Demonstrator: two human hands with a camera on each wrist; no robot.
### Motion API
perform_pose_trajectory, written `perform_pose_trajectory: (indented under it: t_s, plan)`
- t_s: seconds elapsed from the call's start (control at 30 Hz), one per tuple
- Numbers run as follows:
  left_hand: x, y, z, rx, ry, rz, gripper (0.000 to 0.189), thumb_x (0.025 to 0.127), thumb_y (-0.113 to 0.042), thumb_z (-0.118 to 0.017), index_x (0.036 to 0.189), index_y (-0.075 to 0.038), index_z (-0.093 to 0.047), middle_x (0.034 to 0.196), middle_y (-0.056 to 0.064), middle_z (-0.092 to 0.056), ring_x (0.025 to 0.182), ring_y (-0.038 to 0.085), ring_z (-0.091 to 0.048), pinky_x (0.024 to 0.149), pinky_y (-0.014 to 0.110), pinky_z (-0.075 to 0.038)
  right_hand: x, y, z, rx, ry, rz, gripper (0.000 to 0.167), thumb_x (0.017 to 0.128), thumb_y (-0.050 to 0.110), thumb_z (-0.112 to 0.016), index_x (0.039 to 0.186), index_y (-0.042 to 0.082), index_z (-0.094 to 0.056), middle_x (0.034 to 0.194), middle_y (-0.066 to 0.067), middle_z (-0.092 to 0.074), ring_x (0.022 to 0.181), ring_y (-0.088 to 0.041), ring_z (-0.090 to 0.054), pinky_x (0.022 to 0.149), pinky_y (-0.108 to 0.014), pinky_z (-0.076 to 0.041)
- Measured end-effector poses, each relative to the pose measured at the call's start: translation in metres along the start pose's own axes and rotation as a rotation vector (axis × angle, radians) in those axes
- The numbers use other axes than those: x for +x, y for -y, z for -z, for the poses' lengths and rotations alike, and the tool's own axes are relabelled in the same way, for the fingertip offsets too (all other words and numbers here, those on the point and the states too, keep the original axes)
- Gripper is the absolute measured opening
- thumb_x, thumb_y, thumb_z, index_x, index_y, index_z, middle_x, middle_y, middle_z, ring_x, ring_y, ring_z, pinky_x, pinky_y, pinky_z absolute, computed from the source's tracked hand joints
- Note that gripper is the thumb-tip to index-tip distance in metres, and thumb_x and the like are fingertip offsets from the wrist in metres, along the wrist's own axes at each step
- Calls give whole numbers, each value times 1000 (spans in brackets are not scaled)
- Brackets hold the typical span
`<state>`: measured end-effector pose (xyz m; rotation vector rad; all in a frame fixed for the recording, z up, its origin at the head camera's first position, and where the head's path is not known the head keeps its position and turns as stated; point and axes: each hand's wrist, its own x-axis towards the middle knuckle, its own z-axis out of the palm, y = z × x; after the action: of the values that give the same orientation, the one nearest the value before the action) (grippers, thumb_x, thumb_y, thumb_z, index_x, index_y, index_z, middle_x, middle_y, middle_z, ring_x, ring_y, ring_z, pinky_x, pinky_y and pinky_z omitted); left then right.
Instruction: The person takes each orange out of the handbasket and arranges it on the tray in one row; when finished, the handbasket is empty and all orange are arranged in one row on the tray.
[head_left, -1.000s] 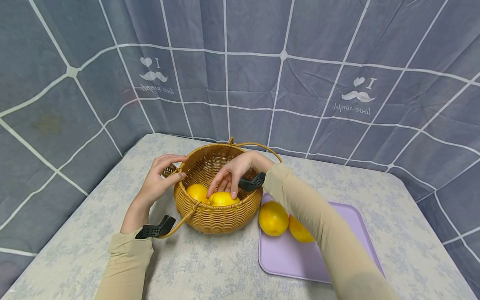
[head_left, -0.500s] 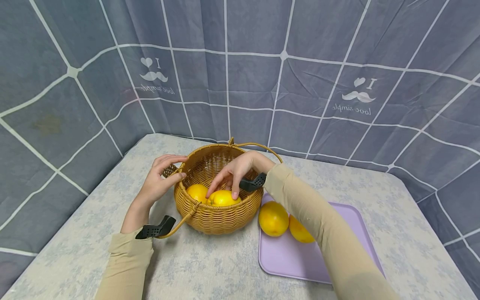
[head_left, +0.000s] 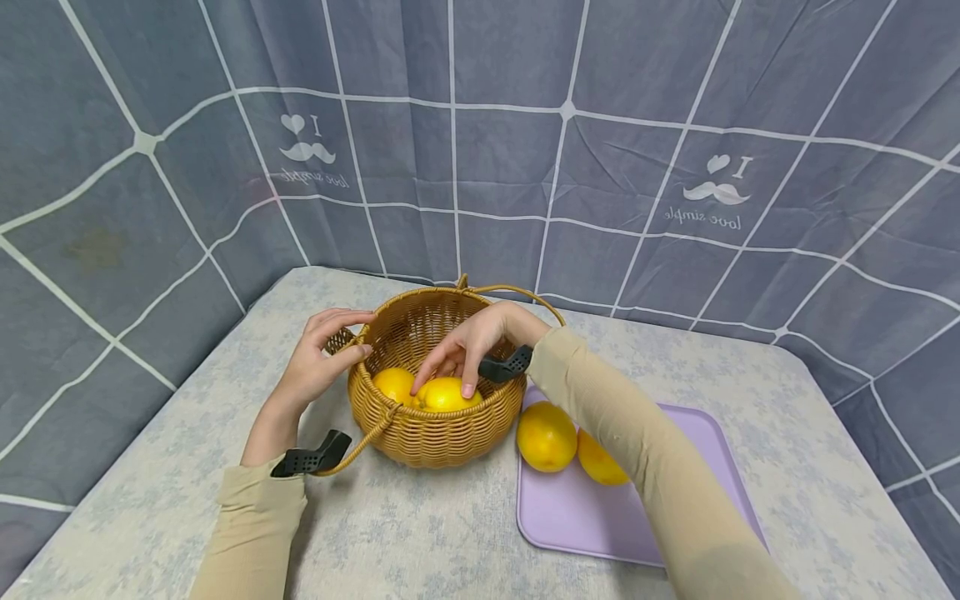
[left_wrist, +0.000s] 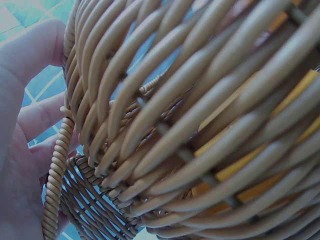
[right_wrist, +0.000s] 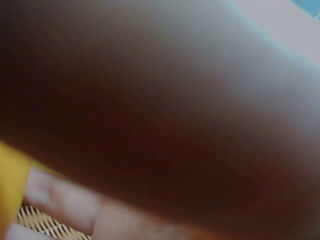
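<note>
"At the left rim of the basket [head_left: 442,443], how does the left hand [head_left: 318,354] lie?"

"Loosely spread, thumb and fingers well parted, tips touching the rim."

"And inside?"

"One yellow fruit [head_left: 393,384] at the left; just beside it, a lemon [head_left: 448,400] near the front wall."

"Is the right hand [head_left: 476,340] on that lemon?"

"Yes, gripping it between thumb and forefinger; its other fingers are partly hidden."

"Farther right?"

"Two more fruits [head_left: 547,438] on a lilac tray [head_left: 585,521], one partly covered by the sleeve [head_left: 660,458]."
</note>
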<state>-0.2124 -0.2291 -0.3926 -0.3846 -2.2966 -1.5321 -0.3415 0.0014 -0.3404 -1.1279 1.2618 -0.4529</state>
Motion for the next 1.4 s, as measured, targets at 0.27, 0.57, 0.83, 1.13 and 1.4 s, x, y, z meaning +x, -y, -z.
perform_pose_trajectory:
  t_s: [0.27,0.57,0.83,1.13,1.4]
  plan:
    - [0,-2,0,-8,0,4,38,83,-5,-64,121,-1,-61,127,11,-48,128,22,-24,96,54,-21,0,-1,0,-54,-33,14,89,75,29,-79,144,0,-33,142,-7,-42,123,-21,-46,101,-37,-37]
    - [1,0,-1,3,2,7,38,84,-7,-64,121,-2,-61,128,12,-47,128,24,-24,95,56,-21,-1,-2,0,-77,-68,48,93,69,40,-82,140,-3,-38,138,-8,-44,124,-20,-44,98,-40,-40]
    - [0,0,-1,0,5,8,38,84,-7,-64,122,-2,-61,128,11,-46,128,24,-24,95,56,-22,0,-2,0,-8,-63,59,84,74,22,-81,140,-5,-36,136,-10,-47,122,-22,-46,101,-40,-37]
    - [0,0,0,4,9,5,38,84,-7,-64,122,-2,-60,128,11,-46,129,24,-24,95,57,-21,0,-1,0,-53,-80,75,81,74,18,-80,140,-3,-38,139,-8,-43,122,-21,-45,101,-38,-36]
    - [0,0,-1,2,4,7,38,84,-7,-64,121,-3,-61,128,11,-47,128,23,-25,96,56,-21,-1,-1,0,-49,-77,95,78,74,16,-79,137,-6,-39,134,-10,-47,119,-22,-46,100,-39,-37]
